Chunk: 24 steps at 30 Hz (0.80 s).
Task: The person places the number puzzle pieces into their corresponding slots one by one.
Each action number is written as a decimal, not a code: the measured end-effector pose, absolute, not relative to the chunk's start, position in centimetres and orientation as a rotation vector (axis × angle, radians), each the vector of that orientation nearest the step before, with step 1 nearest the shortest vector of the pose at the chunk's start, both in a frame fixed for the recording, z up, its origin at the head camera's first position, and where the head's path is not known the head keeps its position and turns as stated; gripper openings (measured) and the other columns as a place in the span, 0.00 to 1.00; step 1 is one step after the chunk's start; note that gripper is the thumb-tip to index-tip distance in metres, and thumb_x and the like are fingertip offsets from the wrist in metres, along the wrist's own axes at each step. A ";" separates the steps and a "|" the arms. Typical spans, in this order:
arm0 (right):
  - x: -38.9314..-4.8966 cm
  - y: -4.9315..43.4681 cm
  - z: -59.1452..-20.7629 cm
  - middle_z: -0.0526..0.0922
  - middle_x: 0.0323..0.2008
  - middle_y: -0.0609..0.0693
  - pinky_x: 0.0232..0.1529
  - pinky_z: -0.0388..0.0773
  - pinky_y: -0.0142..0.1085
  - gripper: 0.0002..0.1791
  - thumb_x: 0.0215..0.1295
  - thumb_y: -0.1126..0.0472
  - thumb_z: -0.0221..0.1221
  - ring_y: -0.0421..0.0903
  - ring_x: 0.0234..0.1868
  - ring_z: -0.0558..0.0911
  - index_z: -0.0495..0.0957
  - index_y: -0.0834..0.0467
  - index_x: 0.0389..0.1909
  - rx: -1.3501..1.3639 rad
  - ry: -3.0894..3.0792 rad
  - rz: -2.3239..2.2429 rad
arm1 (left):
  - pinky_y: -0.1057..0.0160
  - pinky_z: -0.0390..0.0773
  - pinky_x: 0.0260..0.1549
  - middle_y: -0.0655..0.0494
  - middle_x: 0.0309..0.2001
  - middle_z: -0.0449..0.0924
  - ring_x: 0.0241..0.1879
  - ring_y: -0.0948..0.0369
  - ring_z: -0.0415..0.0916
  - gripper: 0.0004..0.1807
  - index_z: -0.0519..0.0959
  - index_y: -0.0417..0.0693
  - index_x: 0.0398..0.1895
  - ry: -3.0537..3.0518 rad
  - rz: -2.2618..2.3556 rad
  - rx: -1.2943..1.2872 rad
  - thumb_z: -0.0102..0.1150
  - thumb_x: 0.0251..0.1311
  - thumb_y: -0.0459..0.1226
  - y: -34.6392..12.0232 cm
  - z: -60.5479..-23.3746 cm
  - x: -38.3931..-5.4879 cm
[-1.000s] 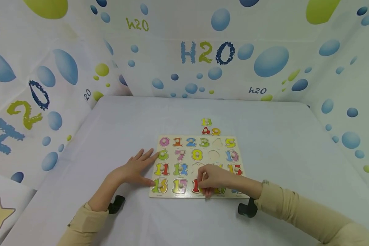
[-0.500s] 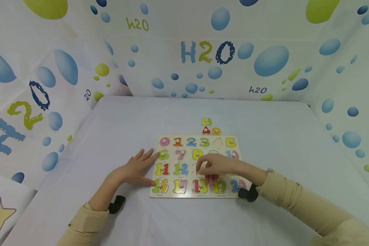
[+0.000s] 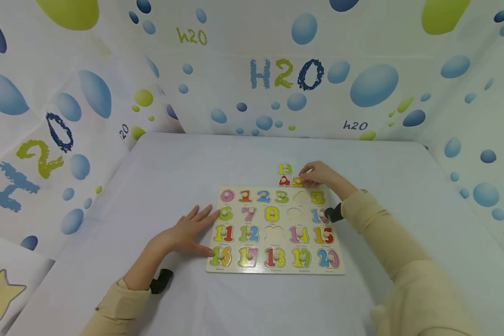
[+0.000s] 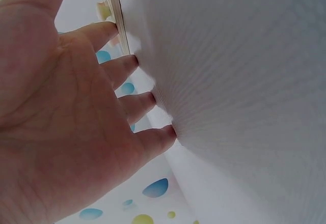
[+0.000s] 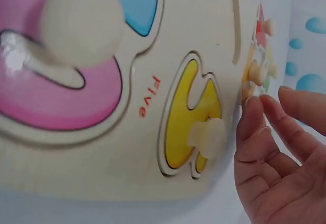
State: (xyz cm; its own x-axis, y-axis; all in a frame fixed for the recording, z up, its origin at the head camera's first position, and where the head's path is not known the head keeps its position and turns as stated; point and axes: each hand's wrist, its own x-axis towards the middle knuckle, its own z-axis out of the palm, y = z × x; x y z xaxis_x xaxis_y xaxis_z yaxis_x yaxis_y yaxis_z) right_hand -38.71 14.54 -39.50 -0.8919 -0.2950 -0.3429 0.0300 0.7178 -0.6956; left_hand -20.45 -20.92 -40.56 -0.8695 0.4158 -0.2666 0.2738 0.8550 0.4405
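A wooden number puzzle board point(image 3: 287, 269) lies on the white table, most of its number pieces in place. The recesses for four, nine and thirteen show bare wood. Beyond its far edge lie the yellow 9 piece point(image 3: 297, 182), the red 4 piece point(image 3: 284, 180) and the yellow-green 13 piece point(image 3: 284, 169). My right hand point(image 3: 322, 176) is at the right side of the 9, fingertips close to its knob point(image 5: 254, 74), thumb apart from the fingers. With fingers spread, my left hand point(image 3: 189, 234) rests at the board's left edge, fingertips on the table in the left wrist view.
Pieces on the board carry round knobs, such as the yellow 5 piece point(image 5: 181, 127) beside my right hand. A white cloth backdrop point(image 3: 218, 93) with blue and green drops encloses the table's far side. A black wrist camera point(image 3: 334, 213) overlaps the board's right edge.
My right hand has moved from the lower middle of the board, over the thirteen recess, up and away to the 9 piece beyond the far edge. The left hand stays at the board's edge.
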 end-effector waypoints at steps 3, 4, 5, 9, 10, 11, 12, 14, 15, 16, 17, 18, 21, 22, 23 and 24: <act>-39.1 14.5 -40.3 0.79 0.30 0.54 0.28 0.70 0.31 0.14 0.67 0.60 0.56 0.43 0.26 0.75 0.74 0.66 0.47 -0.189 2.480 -1.022 | 0.33 0.41 0.59 0.39 0.71 0.44 0.68 0.38 0.32 0.55 0.52 0.44 0.72 2.678 0.559 0.520 0.71 0.44 0.53 -20.8 -40.5 -20.4; -39.2 14.5 -40.6 0.79 0.30 0.53 0.29 0.71 0.30 0.14 0.66 0.60 0.56 0.43 0.27 0.75 0.74 0.66 0.46 -0.184 2.474 -1.029 | 0.33 0.41 0.59 0.40 0.71 0.43 0.68 0.38 0.32 0.55 0.52 0.45 0.72 2.678 0.555 0.520 0.71 0.44 0.53 -20.8 -40.6 -20.4; -39.2 14.5 -40.8 0.79 0.30 0.53 0.30 0.71 0.30 0.13 0.65 0.60 0.57 0.43 0.28 0.75 0.75 0.65 0.45 -0.176 2.473 -1.034 | 0.33 0.41 0.59 0.40 0.71 0.44 0.68 0.38 0.32 0.55 0.52 0.45 0.72 2.681 0.552 0.521 0.71 0.44 0.53 -20.8 -40.6 -20.5; -38.8 14.1 -41.1 0.77 0.31 0.54 0.30 0.70 0.31 0.12 0.62 0.61 0.60 0.45 0.29 0.72 0.75 0.65 0.41 -0.177 2.505 -1.053 | 0.34 0.41 0.59 0.41 0.72 0.43 0.68 0.38 0.32 0.55 0.52 0.46 0.73 2.682 0.547 0.513 0.71 0.44 0.53 -20.8 -40.7 -20.5; -38.6 13.9 -41.2 0.77 0.30 0.53 0.29 0.70 0.31 0.11 0.62 0.60 0.60 0.45 0.29 0.72 0.75 0.65 0.40 -0.175 2.519 -1.057 | 0.34 0.41 0.59 0.41 0.72 0.43 0.68 0.38 0.32 0.55 0.52 0.46 0.73 2.683 0.545 0.511 0.71 0.44 0.53 -20.8 -40.7 -20.5; -38.5 13.8 -41.2 0.76 0.29 0.53 0.28 0.70 0.30 0.11 0.61 0.60 0.61 0.44 0.28 0.72 0.75 0.64 0.39 -0.181 2.538 -1.053 | 0.33 0.41 0.59 0.41 0.72 0.43 0.68 0.38 0.32 0.55 0.52 0.46 0.73 2.685 0.546 0.510 0.71 0.44 0.53 -20.9 -40.8 -20.5; -38.4 13.7 -41.3 0.77 0.29 0.53 0.27 0.70 0.30 0.11 0.61 0.61 0.61 0.44 0.27 0.72 0.75 0.65 0.38 -0.188 2.546 -1.064 | 0.33 0.41 0.59 0.41 0.72 0.43 0.69 0.39 0.32 0.55 0.52 0.46 0.73 2.685 0.544 0.507 0.71 0.44 0.53 -20.9 -40.9 -20.5; -38.2 13.7 -41.3 0.77 0.28 0.54 0.26 0.72 0.29 0.10 0.62 0.62 0.60 0.43 0.25 0.73 0.75 0.66 0.37 -0.202 2.551 -1.086 | 0.34 0.41 0.59 0.41 0.72 0.43 0.69 0.39 0.32 0.55 0.52 0.46 0.73 2.687 0.541 0.503 0.71 0.43 0.53 -21.0 -41.0 -20.6; -38.2 13.7 -41.4 0.78 0.28 0.53 0.26 0.73 0.29 0.10 0.62 0.62 0.60 0.43 0.25 0.74 0.75 0.66 0.37 -0.211 2.548 -1.100 | 0.33 0.41 0.59 0.41 0.72 0.43 0.69 0.39 0.32 0.55 0.52 0.46 0.73 2.689 0.541 0.507 0.71 0.43 0.53 -21.0 -41.1 -20.6; -38.2 13.8 -41.4 0.78 0.28 0.54 0.27 0.74 0.30 0.10 0.62 0.62 0.60 0.43 0.25 0.75 0.75 0.66 0.37 -0.208 2.542 -1.118 | 0.33 0.41 0.59 0.41 0.72 0.43 0.69 0.39 0.32 0.56 0.52 0.46 0.73 2.691 0.539 0.509 0.71 0.43 0.53 -21.0 -41.1 -20.6; -38.2 13.9 -41.3 0.79 0.28 0.54 0.29 0.74 0.31 0.10 0.63 0.62 0.60 0.43 0.26 0.76 0.75 0.67 0.38 -0.218 2.537 -1.129 | 0.33 0.41 0.59 0.41 0.72 0.44 0.69 0.39 0.32 0.56 0.52 0.46 0.73 2.693 0.537 0.511 0.71 0.43 0.53 -21.0 -41.2 -20.6; -38.2 14.0 -41.2 0.80 0.29 0.55 0.30 0.75 0.32 0.10 0.63 0.62 0.59 0.44 0.27 0.77 0.75 0.67 0.39 -0.220 2.523 -1.150 | 0.33 0.41 0.59 0.41 0.72 0.44 0.69 0.39 0.32 0.56 0.52 0.46 0.73 2.695 0.536 0.512 0.71 0.43 0.54 -21.0 -41.2 -20.6; -38.1 14.4 -40.8 0.81 0.31 0.55 0.35 0.73 0.34 0.12 0.64 0.61 0.58 0.45 0.29 0.78 0.75 0.66 0.42 -0.242 2.503 -1.185 | 0.33 0.41 0.59 0.41 0.72 0.44 0.68 0.38 0.32 0.56 0.52 0.47 0.73 2.698 0.531 0.515 0.71 0.43 0.54 -21.0 -41.3 -20.7; -38.0 14.5 -40.7 0.82 0.31 0.54 0.34 0.71 0.35 0.12 0.65 0.60 0.58 0.45 0.29 0.78 0.75 0.66 0.42 -0.239 2.493 -1.199 | 0.33 0.41 0.59 0.41 0.72 0.44 0.69 0.39 0.32 0.56 0.52 0.46 0.73 2.698 0.529 0.514 0.71 0.43 0.54 -21.1 -41.3 -20.7; -37.8 14.6 -40.4 0.82 0.31 0.54 0.33 0.69 0.35 0.12 0.65 0.60 0.58 0.45 0.28 0.78 0.75 0.65 0.43 -0.242 2.480 -1.208 | 0.33 0.41 0.59 0.41 0.72 0.44 0.69 0.38 0.32 0.56 0.52 0.46 0.73 2.699 0.527 0.514 0.71 0.43 0.53 -21.1 -41.3 -20.7; -37.4 14.7 -40.2 0.82 0.31 0.54 0.31 0.68 0.35 0.12 0.65 0.60 0.58 0.45 0.28 0.78 0.74 0.65 0.43 -0.248 2.459 -1.221 | 0.33 0.41 0.59 0.41 0.72 0.44 0.68 0.38 0.32 0.56 0.52 0.46 0.73 2.700 0.523 0.514 0.71 0.43 0.53 -21.1 -41.3 -20.7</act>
